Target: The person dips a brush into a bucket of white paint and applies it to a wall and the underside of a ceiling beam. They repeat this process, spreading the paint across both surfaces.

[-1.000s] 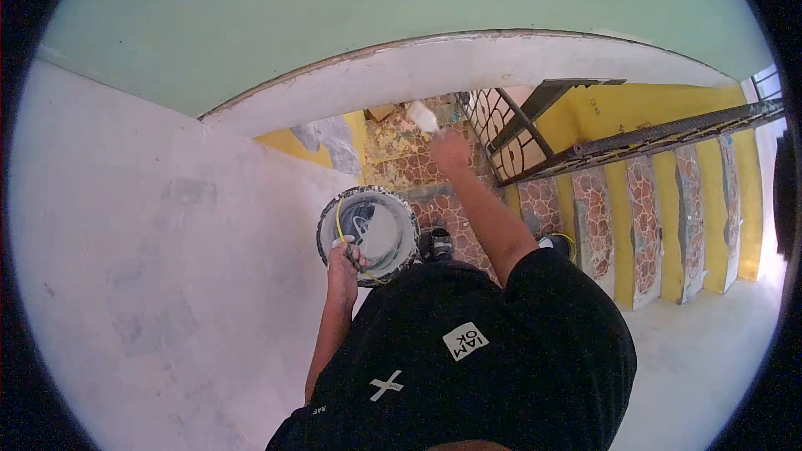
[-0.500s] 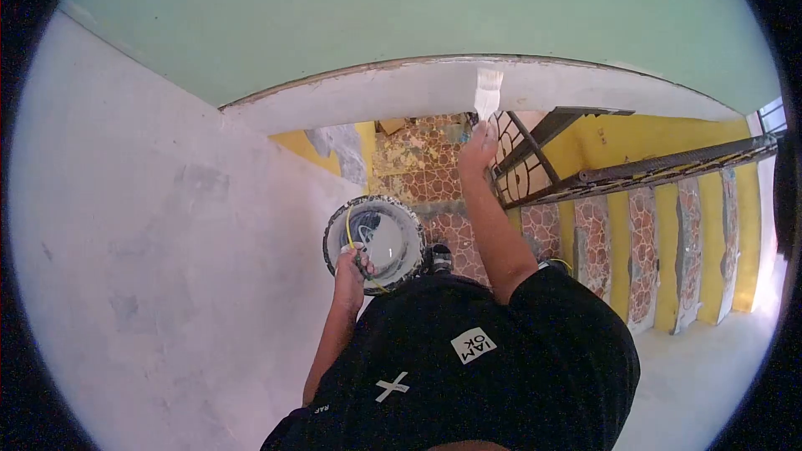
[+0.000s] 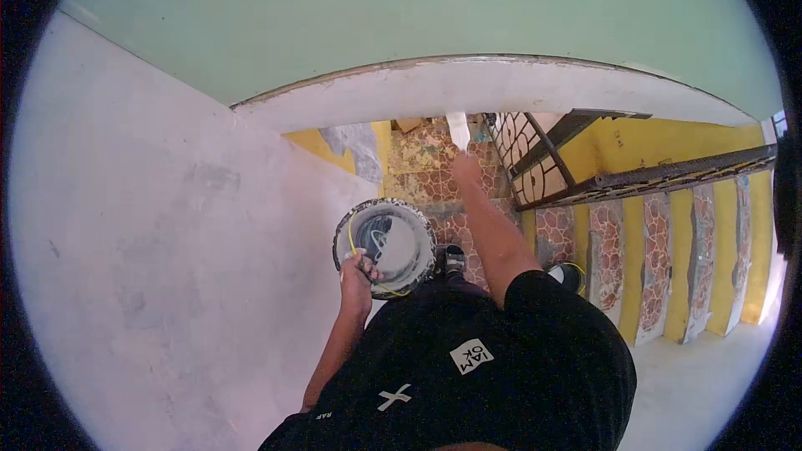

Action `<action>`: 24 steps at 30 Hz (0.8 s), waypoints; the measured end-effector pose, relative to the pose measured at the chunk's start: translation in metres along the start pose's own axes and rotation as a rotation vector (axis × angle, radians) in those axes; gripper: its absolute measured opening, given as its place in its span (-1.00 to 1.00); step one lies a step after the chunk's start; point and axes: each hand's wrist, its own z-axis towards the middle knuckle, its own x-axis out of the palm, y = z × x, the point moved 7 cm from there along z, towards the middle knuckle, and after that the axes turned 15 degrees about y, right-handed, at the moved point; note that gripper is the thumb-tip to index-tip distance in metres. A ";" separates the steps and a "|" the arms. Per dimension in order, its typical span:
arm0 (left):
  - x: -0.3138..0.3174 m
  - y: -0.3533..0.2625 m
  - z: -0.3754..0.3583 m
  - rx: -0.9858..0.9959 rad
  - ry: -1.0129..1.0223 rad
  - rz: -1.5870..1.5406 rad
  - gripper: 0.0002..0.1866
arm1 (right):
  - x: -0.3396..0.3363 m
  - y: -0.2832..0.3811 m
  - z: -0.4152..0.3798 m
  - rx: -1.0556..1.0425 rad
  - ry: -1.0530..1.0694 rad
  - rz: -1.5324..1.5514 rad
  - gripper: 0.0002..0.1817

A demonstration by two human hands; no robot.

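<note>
In my right hand (image 3: 466, 169) is a paintbrush (image 3: 458, 130), its white-coated bristles pointing up and away from me. The bristle end lies at the lower edge of a white painted band (image 3: 543, 85); whether it touches cannot be told. My left hand (image 3: 357, 274) is closed around the yellow handle (image 3: 352, 234) of a paint-splattered bucket (image 3: 428, 238). Pale grey-white liquid lies inside the bucket, and a dark patch shows on its inner side. The bucket hangs in front of my body at the left.
Above the white band stretches a green surface (image 3: 401, 4). A white wall (image 3: 167, 225) stands at left. To the right, a dark metal railing (image 3: 668, 174) runs beside stairs (image 3: 656, 267) with red-brown patterned treads and yellow risers. Patterned tiles (image 3: 418, 188) lie below.
My right hand has brought the paintbrush down and to the left, from the face of the white band to its lower edge. The bucket has shifted slightly right in view.
</note>
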 end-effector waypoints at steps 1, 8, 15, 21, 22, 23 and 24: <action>0.002 0.001 -0.001 0.000 -0.014 -0.008 -0.76 | 0.001 -0.006 0.002 -0.074 0.004 -0.197 -0.55; 0.013 0.003 0.007 -0.032 -0.023 -0.092 -0.78 | -0.061 0.002 -0.067 -0.111 -0.143 -0.221 -0.51; 0.021 0.002 0.003 -0.014 -0.161 -0.078 -0.81 | -0.154 0.121 -0.076 -0.480 -0.311 0.155 -0.56; 0.025 0.008 0.013 -0.008 -0.140 -0.068 -0.80 | -0.144 0.087 -0.020 -0.349 -0.164 -0.024 -0.48; 0.030 0.004 0.016 0.030 -0.110 -0.064 -0.80 | -0.135 0.074 -0.022 -0.339 -0.159 -0.021 -0.48; 0.031 0.002 0.014 0.031 -0.108 -0.059 -0.80 | -0.123 0.056 -0.016 -0.252 -0.127 -0.027 -0.47; 0.033 0.000 0.011 0.016 -0.126 -0.062 -0.80 | -0.111 0.040 -0.009 -0.170 -0.095 -0.032 -0.45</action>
